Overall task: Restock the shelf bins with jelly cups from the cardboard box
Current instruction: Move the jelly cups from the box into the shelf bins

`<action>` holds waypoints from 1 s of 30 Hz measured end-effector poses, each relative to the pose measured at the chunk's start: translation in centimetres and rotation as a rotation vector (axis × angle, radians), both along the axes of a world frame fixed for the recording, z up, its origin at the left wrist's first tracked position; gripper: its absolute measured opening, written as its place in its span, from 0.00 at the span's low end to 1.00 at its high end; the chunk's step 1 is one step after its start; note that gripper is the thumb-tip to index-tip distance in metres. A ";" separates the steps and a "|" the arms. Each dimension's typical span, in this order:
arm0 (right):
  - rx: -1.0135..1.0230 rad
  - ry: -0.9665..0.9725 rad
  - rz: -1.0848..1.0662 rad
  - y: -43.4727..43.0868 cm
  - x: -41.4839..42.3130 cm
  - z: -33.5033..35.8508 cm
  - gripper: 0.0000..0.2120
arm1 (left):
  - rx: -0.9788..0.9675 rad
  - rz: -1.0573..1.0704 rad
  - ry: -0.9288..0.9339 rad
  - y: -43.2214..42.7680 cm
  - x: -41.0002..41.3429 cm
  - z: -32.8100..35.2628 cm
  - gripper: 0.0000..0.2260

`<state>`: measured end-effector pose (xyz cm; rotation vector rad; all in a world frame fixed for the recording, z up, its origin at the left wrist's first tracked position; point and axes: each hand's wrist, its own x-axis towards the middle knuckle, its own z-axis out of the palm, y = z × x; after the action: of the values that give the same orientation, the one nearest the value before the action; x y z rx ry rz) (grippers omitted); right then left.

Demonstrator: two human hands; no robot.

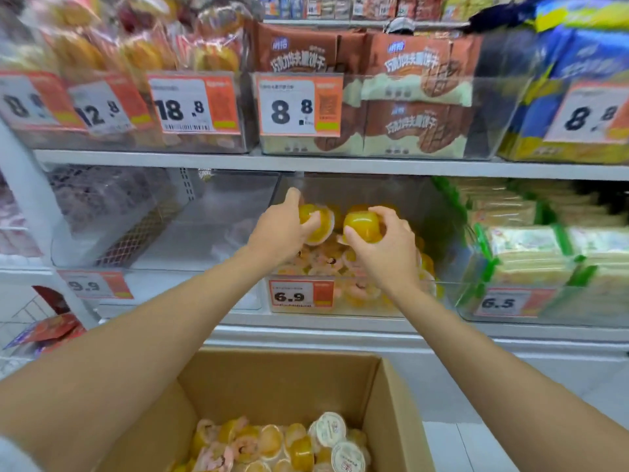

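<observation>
Hard to read: the upper rows and the far edges are smeared with blur, and the package print there is illegible. The cardboard box (279, 379) at 6 o'clock is cut off by the lower edge; only its back and right walls show. The left forearm (136, 362) and right forearm (493, 369) run off the bottom corners. A neighbouring clear bin (163, 226) sits at 9 o'clock of the hands. Glare covers its walls and I cannot make out its contents. A 9.9 tag (92, 284) hangs below it.

Containers: the box holds a loose heap of jelly cups (272, 444), mostly yellow, some pinkish, a few with white foil lids up. At the centre of the middle shelf is a clear shelf bin (408, 192) with a price tag (301, 294) reading 6.9 on its front. More yellow and pink cups are piled inside, seen through the front wall. At 3 o'clock are green-banded packs (531, 253) behind a 6.5 tag (507, 303). At 12 o'clock, one shelf up, are brown biscuit packs (408, 107) beside an 8.8 tag (299, 107).

Hands: both are in the mouth of the 6.9 bin, above the pile. Left hand (282, 229) grips one yellow cup (318, 226), thumb across its side and forefinger stretched up toward the bin's top-left corner. Whether the forefinger touches there I cannot tell. Right hand (384, 247) curls round a second yellow cup (362, 228), with the thumb on the near side and the fingers over the top. The two held cups sit side by side, just apart.
</observation>
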<state>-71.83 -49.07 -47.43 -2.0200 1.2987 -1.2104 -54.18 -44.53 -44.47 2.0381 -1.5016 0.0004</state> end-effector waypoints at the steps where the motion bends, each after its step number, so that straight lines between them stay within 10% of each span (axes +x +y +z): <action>1: 0.044 0.038 -0.015 -1.3 0.7 0.2 0.28 | 0.080 0.010 -0.132 -1.2 0.4 -0.1 0.19; 7: 0.230 0.149 0.170 -7.6 4.8 -1.8 0.21 | 0.445 -0.046 -0.548 -6.5 1.6 -0.2 0.17; 22: 0.242 0.294 0.293 -8.7 5.1 -3.8 0.25 | 0.408 0.030 -0.277 -7.0 1.9 -1.9 0.10; 30: -0.160 0.294 0.129 -3.5 2.6 -1.5 0.06 | 0.152 0.031 0.089 -1.2 -0.2 -2.0 0.07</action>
<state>-69.25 -52.54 -48.97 -2.4301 1.2083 -1.0144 -54.40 -45.74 -46.52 2.1511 -1.4534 -0.1956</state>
